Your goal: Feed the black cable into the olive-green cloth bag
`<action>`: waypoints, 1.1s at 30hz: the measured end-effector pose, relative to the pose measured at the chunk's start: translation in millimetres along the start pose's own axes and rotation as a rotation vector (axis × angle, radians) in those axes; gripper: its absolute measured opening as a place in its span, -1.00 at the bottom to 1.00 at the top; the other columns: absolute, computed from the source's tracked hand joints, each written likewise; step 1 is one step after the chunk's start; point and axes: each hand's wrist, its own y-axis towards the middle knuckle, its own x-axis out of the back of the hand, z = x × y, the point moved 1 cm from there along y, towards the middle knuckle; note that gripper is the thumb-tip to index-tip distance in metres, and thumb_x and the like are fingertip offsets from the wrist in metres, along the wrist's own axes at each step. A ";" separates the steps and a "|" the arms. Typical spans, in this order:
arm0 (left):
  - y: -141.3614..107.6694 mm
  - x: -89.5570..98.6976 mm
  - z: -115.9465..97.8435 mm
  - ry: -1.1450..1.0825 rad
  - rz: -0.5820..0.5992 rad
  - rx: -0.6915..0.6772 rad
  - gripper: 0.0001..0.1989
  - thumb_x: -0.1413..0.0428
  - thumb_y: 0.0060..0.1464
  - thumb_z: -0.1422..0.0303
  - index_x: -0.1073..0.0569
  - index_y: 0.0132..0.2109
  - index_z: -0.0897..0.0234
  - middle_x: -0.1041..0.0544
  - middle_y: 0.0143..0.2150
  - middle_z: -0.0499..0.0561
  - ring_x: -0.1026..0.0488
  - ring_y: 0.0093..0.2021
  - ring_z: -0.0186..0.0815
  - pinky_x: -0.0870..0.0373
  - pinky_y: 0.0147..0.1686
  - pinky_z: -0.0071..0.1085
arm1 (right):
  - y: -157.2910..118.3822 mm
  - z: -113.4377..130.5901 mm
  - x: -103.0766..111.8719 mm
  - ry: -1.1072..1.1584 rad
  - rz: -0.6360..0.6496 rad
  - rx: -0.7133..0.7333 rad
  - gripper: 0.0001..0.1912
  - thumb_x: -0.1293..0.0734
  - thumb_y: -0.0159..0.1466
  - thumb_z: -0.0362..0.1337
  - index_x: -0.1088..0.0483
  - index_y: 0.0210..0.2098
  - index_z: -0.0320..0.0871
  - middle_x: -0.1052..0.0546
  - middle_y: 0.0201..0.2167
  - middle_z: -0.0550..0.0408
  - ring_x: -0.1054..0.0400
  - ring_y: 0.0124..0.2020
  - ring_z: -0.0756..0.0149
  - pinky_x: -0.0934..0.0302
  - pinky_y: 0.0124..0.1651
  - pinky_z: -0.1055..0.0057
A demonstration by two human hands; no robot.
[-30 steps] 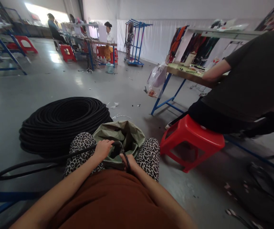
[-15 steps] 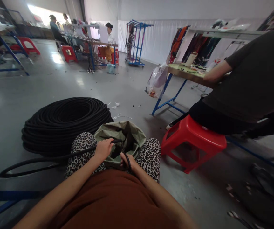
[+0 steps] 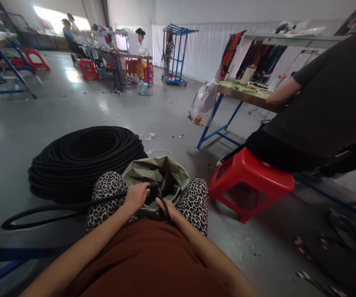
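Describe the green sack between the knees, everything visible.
The green sack looks like thin, crinkled fabric or plastic. It sits between the leopard-print trouser legs, apparently against both, mouth open upward, rim in loose folds. Its inside is partly dark; contents can't be made out. The left hand, gripping a black cord, and right hand, holding a dark tool, are over its near side; contact is unclear.

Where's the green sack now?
Head view, lower middle: the green sack sits between the leopard-print knees, right of the black coil.
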 end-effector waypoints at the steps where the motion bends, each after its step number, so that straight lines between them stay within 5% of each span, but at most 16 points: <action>1: -0.3 0.0 -0.3 -0.004 0.000 -0.001 -0.69 0.05 0.26 0.36 -0.46 0.06 0.26 -0.59 0.02 0.14 -0.51 -0.02 -0.17 -0.32 -0.04 -0.26 | 0.0 0.1 -0.1 -0.003 0.000 0.001 -0.59 -0.32 0.30 0.02 -0.31 -0.43 -0.21 -0.40 -0.57 0.19 -0.33 -0.62 0.45 -0.18 -0.54 0.54; 17: -1.6 3.8 -1.4 0.027 0.073 -0.049 -0.69 0.00 0.23 0.39 -0.49 0.07 0.19 -0.60 -0.02 0.10 -0.51 -0.03 -0.20 -0.32 -0.08 -0.30 | 13.3 -15.4 0.2 0.042 0.055 -0.003 -0.56 -0.29 0.31 0.07 -0.32 -0.39 -0.22 -0.41 -0.56 0.18 -0.32 -0.63 0.45 -0.21 -0.53 0.53; 33: -2.7 0.6 0.6 0.107 0.045 -0.057 -0.63 0.07 0.26 0.39 -0.45 0.14 0.16 -0.57 -0.02 0.12 -0.48 -0.03 -0.17 -0.31 -0.08 -0.26 | 2.5 -5.5 5.5 -0.191 -0.110 0.135 -0.49 -0.30 0.30 0.04 -0.29 -0.60 -0.22 -0.29 -0.72 0.17 -0.18 -0.71 0.46 -0.05 -0.62 0.53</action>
